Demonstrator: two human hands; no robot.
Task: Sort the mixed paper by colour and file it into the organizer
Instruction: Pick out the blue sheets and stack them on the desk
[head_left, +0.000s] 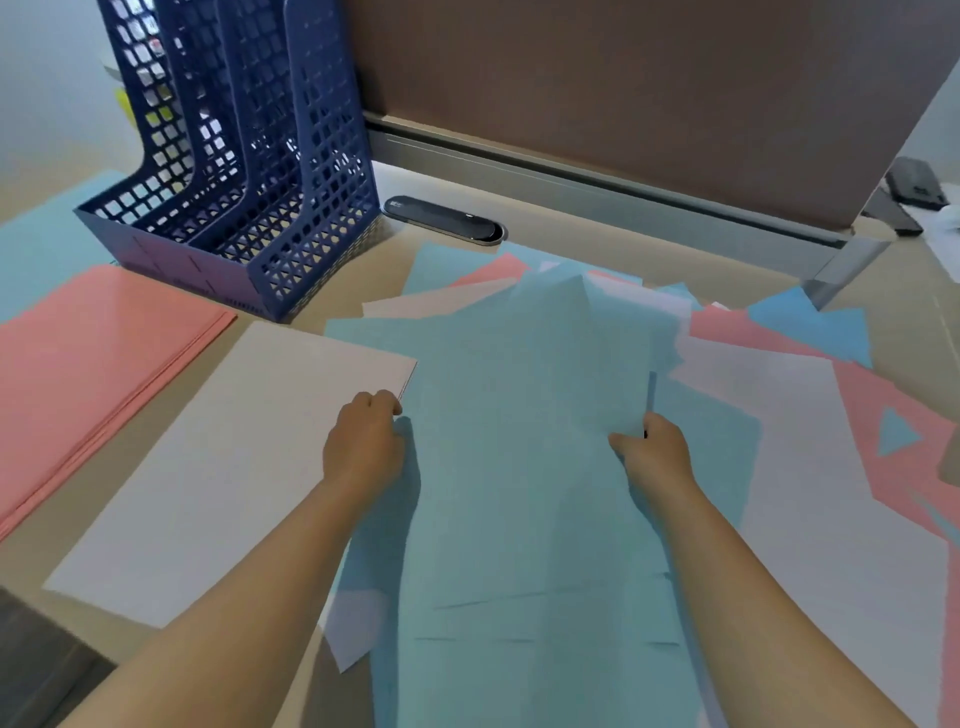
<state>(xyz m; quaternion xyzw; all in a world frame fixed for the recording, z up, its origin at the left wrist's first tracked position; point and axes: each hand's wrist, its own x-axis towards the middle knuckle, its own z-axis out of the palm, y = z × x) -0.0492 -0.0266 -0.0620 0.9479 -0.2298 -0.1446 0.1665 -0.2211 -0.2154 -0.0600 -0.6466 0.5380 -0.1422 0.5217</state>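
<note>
A blue sheet (519, 441) is lifted over the mixed heap of blue, pink and white paper (779, 395) in the middle of the desk. My left hand (363, 441) grips its left edge and my right hand (657, 452) pinches its right edge. A neat white stack (218, 467) lies to the left of my left hand. A pink stack (88, 358) lies further left, with blue paper (41, 249) behind it. The dark blue mesh organizer (249, 197) stands at the back left, its slots showing no paper.
A brown partition panel (623, 93) with a grey rail closes the back of the desk. A dark oval cable cover (441, 218) sits by the organizer. A dark object (914, 182) lies beyond the partition at the right.
</note>
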